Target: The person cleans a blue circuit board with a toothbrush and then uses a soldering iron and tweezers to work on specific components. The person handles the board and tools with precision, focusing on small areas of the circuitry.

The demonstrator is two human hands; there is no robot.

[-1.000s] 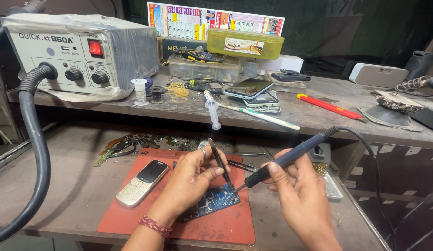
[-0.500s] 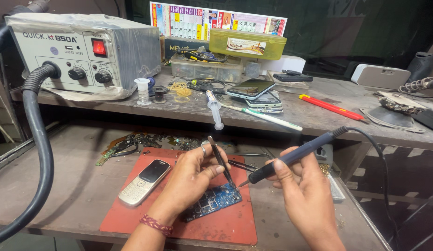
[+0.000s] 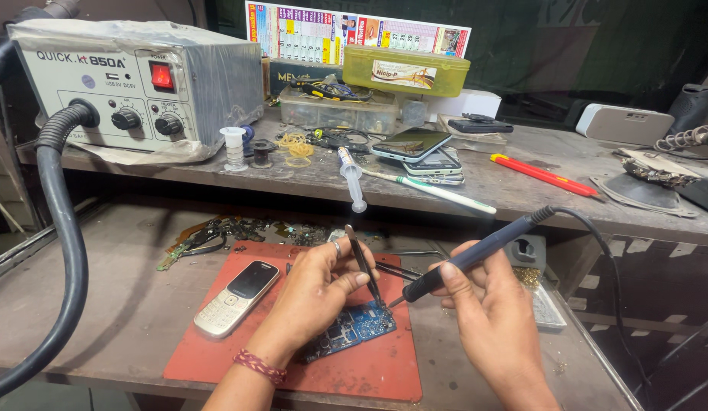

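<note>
A blue circuit board (image 3: 352, 329) lies flat on the red work mat (image 3: 240, 358), its long axis slanting from lower left up to the right, just beneath your left hand (image 3: 316, 293). That hand pinches a pair of tweezers (image 3: 364, 265), tips angled down onto the board's upper right corner. Your right hand (image 3: 487, 308) is wrapped around a soldering iron (image 3: 475, 255), its tip meeting the same corner from the right. A grey keypad phone (image 3: 237, 297) rests on the mat, to the left.

We look down from our head, close over the red mat (image 3: 240, 354), facing the shelf (image 3: 521, 186) beyond.
</note>
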